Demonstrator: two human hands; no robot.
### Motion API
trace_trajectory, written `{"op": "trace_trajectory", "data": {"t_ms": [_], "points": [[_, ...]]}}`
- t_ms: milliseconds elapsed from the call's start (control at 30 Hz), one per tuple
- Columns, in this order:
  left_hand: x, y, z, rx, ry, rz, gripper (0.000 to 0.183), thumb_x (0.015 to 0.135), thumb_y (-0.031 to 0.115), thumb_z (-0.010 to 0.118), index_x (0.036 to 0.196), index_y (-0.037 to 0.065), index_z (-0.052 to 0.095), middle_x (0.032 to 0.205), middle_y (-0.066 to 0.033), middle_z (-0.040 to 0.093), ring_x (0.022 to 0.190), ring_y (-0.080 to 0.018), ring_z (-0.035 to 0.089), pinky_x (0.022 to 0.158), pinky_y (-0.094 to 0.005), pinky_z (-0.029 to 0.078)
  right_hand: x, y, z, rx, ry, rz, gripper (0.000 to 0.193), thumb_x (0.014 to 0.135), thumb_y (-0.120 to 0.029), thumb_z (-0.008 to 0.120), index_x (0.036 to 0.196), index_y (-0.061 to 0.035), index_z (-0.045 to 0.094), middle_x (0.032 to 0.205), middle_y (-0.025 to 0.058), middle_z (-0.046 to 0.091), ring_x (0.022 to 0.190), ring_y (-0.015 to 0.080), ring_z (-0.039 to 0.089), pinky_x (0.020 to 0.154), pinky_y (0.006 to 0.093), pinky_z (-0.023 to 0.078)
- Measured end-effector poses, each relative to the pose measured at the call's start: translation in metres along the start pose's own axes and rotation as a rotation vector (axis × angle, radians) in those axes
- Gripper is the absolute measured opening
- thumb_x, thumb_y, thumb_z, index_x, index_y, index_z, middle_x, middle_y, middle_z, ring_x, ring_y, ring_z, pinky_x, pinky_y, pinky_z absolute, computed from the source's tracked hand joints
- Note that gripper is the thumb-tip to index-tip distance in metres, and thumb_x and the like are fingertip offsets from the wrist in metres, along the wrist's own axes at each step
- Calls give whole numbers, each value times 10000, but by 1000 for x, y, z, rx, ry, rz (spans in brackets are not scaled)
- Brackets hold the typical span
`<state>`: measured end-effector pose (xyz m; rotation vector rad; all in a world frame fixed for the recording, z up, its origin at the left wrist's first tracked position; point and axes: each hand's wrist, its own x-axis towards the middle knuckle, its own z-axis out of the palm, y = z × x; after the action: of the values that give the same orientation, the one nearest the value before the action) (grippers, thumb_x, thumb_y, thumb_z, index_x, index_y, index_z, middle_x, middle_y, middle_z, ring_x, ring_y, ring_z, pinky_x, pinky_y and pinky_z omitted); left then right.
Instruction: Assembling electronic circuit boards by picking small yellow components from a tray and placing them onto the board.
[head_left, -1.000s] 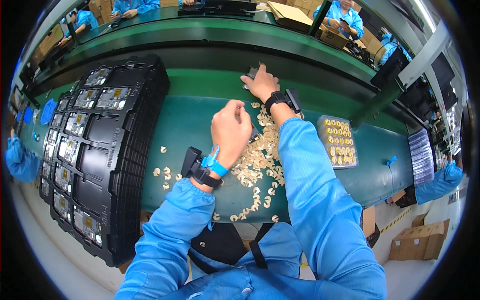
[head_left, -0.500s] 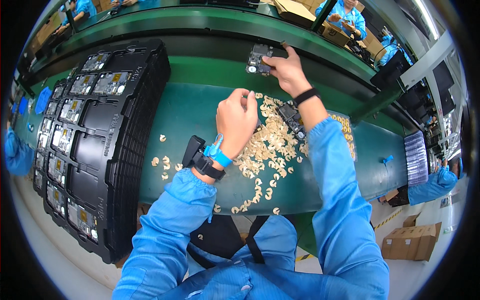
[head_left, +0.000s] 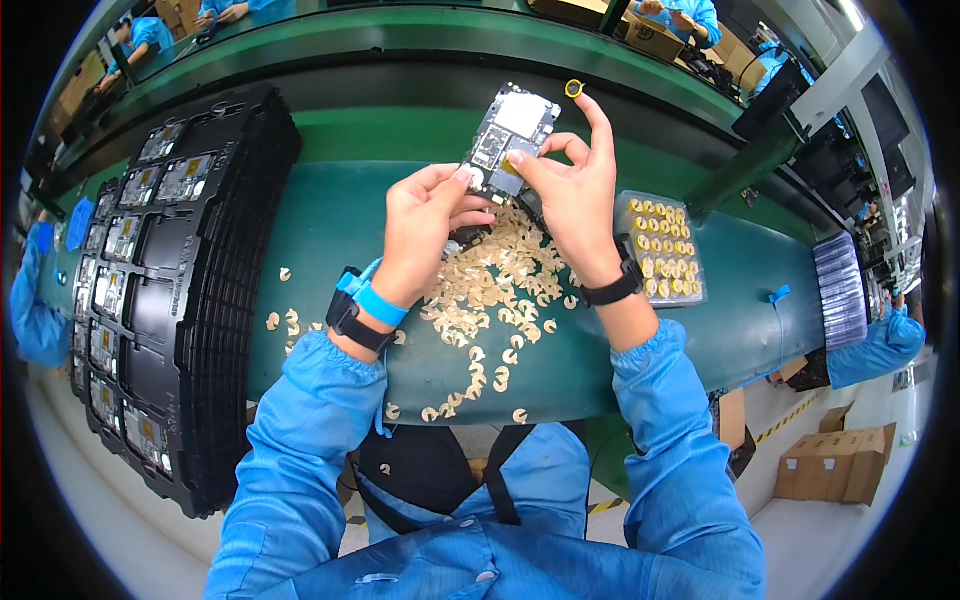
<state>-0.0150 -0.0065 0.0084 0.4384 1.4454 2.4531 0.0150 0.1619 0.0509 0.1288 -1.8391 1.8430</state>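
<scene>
Both hands hold up a circuit board above the bench, tilted, with a white square on its face. My left hand pinches its lower left corner between thumb and fingers, beside a round white part. My right hand grips the right edge, thumb on the face. On its raised index fingertip sits a small round yellow-and-black piece. Beneath the hands lies a pile of cream C-shaped scraps. A dark board on the pile is mostly hidden by my right hand.
At the left stands a tall stack of black trays, its top one holding several boards. A clear tray of yellow round pieces lies on the green bench at right. A dark green ledge runs behind; people work beyond it.
The board has come down toward the middle and turned its face up. My left hand has risen and taken its corner. The yellow piece now shows clearly on my right index fingertip.
</scene>
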Motion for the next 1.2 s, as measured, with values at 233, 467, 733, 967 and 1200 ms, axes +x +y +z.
{"op": "trace_trajectory", "data": {"t_ms": [233,467,733,967,1200], "points": [[-2,-3,-2,-1,-25,7,261,1078,93,529,1224,-113,598,1094,-185,725,934,-223,752,849,-355,649,-4,8,-20,-289,114,-192,530,907,19,749,1366,-22,486,995,60,603,923,130,681,757,250,562],[-6,-3,8,46,-63,23,270,1089,109,512,1250,-93,590,1150,-175,708,989,-229,740,897,-363,632,-26,-8,-12,-13,-202,129,94,998,-50,674,1005,43,682,856,15,678,747,43,616,650,212,501],[-10,-6,10,141,-83,86,258,1092,109,504,1255,-70,592,1157,-155,704,999,-231,738,925,-364,622,-30,8,-10,-179,-188,69,113,955,-52,695,939,59,679,787,37,652,655,43,575,563,231,459],[-11,-7,10,122,-87,84,276,1090,94,505,1258,-103,599,1163,-155,703,1012,-197,725,903,-316,623,-32,13,-8,-273,-170,24,99,923,-45,715,894,42,679,696,4,606,574,29,477,509,237,370],[-11,-7,10,93,-82,84,248,1083,91,521,1233,-88,605,1150,-155,709,1007,-214,733,915,-340,622,-33,15,-5,-245,-142,-4,104,904,-25,715,844,31,652,674,18,591,559,46,474,507,251,370]]}}
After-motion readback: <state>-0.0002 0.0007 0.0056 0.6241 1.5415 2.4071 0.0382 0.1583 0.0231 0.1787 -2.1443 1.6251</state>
